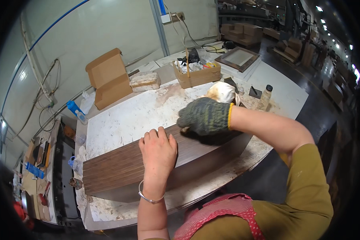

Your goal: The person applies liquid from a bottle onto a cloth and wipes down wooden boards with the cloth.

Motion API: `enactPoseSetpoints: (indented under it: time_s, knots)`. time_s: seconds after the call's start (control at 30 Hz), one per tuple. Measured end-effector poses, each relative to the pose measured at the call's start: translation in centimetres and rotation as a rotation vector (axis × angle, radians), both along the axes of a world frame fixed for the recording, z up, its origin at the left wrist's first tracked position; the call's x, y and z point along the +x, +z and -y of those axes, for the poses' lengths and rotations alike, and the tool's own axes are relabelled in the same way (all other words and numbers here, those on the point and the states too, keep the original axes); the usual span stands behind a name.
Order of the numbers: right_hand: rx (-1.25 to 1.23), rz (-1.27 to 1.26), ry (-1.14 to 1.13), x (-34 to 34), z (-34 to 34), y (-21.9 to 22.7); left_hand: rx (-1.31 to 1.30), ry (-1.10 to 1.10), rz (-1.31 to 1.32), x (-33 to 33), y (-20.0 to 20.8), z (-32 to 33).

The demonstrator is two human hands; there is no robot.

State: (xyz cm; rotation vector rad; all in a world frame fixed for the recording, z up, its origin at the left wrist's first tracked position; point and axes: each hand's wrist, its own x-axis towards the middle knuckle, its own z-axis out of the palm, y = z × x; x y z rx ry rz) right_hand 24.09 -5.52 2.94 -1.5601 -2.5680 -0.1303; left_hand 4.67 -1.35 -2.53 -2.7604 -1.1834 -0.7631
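A long block of brown wood-grain boards [116,171], packed side by side with thin seams between them, lies across the worktable. My left hand [159,150] is bare and rests flat on its top, fingers stretched toward the far edge. A metal bangle circles that wrist. My right hand [206,117] wears a dark grey-green knit glove with a yellow cuff. It is curled closed over the boards' top toward their right end. Whatever it holds is hidden beneath the glove. Just beyond the glove sits a stained white cloth bundle [223,92].
The stained white worktable [124,122] carries an open cardboard box [112,80], a wrapped block [145,81], a carton of odds and ends [198,76], a brown frame [238,59] and a clear bottle with a black cap [265,98]. A blue-topped bottle [77,111] stands at the left edge.
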Motion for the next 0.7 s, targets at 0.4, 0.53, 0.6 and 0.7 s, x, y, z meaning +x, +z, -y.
enactPoseSetpoints:
  time_s: [0.4,0.53,0.6,0.7]
  knots:
    - [-0.156,0.071,-0.107,2.2,0.7,1.4,-0.021,0.014,-0.014,-0.5,0.0,-0.1]
    - [0.016,-0.025,0.066,0.8,-0.1,0.2,-0.017,0.019,-0.001,-0.3,0.5,0.4]
    - [-0.008,-0.099,0.023,0.5,-0.6,-0.4,-0.013,0.002,0.008,0.0,0.1,0.2]
    - [-0.076,-0.084,0.04,2.4,0.4,0.4,-0.011,0.006,0.003,-0.6,0.1,0.2]
